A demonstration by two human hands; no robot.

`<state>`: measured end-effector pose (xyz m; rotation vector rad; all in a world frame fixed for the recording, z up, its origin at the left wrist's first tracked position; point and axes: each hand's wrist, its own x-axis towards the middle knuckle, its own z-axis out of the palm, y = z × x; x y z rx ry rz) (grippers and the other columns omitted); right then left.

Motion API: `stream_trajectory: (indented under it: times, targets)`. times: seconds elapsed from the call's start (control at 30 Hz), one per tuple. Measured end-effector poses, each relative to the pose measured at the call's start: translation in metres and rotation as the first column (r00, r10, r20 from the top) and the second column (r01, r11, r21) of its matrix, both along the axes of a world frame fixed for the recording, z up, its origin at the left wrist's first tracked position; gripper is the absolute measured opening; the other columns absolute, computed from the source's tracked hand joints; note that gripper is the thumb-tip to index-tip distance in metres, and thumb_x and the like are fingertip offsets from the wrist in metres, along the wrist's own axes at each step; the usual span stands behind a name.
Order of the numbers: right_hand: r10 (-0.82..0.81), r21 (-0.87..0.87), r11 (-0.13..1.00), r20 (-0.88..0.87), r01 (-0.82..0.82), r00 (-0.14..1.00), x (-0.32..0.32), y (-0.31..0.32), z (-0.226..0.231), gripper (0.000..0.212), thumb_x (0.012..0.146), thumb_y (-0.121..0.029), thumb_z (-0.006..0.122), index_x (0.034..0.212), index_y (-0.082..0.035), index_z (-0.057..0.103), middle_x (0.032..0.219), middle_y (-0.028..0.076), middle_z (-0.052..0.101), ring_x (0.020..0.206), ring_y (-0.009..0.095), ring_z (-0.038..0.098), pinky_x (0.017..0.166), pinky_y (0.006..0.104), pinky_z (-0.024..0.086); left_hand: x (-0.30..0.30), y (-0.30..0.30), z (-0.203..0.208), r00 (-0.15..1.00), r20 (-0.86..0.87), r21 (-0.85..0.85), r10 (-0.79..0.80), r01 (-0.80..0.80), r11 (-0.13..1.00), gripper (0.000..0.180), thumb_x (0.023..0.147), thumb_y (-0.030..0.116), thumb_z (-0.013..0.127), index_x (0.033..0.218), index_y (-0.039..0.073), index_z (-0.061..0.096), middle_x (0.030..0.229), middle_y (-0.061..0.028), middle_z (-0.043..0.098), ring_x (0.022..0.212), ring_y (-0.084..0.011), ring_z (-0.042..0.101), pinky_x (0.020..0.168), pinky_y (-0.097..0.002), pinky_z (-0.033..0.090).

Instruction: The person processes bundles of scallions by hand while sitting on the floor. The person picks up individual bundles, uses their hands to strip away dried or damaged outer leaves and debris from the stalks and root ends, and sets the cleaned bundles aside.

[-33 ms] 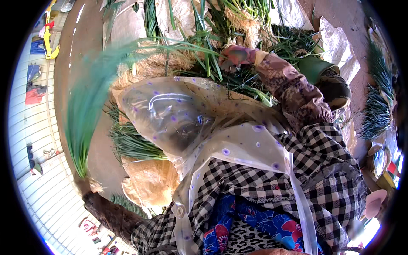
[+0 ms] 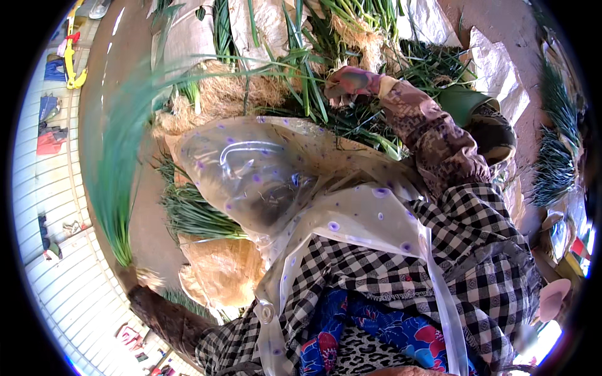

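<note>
My left hand (image 2: pixel 127 276), at the far left, is closed round the root end of a bunch of green onions (image 2: pixel 119 207). Pale roots stick out beside the fist. The long leaves sweep up and over to the right, blurred by motion. My right hand (image 2: pixel 353 86), in a pinkish, stained glove, is at the upper middle over the heaped green onions (image 2: pixel 370 135). Its fingers are curled in, and a few thin leaf ends run up to them. What they grip is not clear.
A clear plastic apron with purple dots (image 2: pixel 251 163) covers my lap. More green onions (image 2: pixel 200 210) lie left of it by a tan sack (image 2: pixel 222 266). Rooted bundles (image 2: pixel 232 88) lie ahead on pale sacks. Another green pile (image 2: pixel 555 156) is at right.
The leaves of the bunch have swung a little to the left and spread. My left hand has shifted slightly to the right; my right hand is nearly still.
</note>
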<state>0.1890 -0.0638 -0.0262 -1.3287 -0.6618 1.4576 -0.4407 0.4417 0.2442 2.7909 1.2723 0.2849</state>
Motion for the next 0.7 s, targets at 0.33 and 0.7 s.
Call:
stream_trajectory:
  times: [0.33,0.7]
  targets:
    - [-0.57,0.013,0.818,0.141,0.575,0.809,0.062,-0.081,0.008,0.03,0.083,-0.026,0.06,0.1,-0.002,0.057,0.076,0.005,0.062,0.058,0.011,0.056,0.049,0.0237,0.045,0.04,-0.237,-0.28,0.681,-0.347,-0.908,0.645,-0.416,-0.049,0.05,0.076,0.032,0.057,0.115,0.001,0.046,0.098,-0.0154,0.057,0.086,-0.0293,0.055,0.076,-0.041,0.045]
    - [-0.365,-0.089,0.508,0.878,0.857,0.308,0.092,-0.026,0.009,0.107,0.054,-0.045,0.079,0.131,0.005,0.024,0.131,0.024,0.035,0.12,0.033,0.038,0.097,0.0343,0.034,-0.039,-0.205,-0.345,0.591,-0.28,-0.148,0.756,-0.805,0.575,0.052,0.073,0.021,0.065,0.113,-0.003,0.043,0.102,-0.0126,0.053,0.087,-0.0243,0.05,0.077,-0.036,0.043]
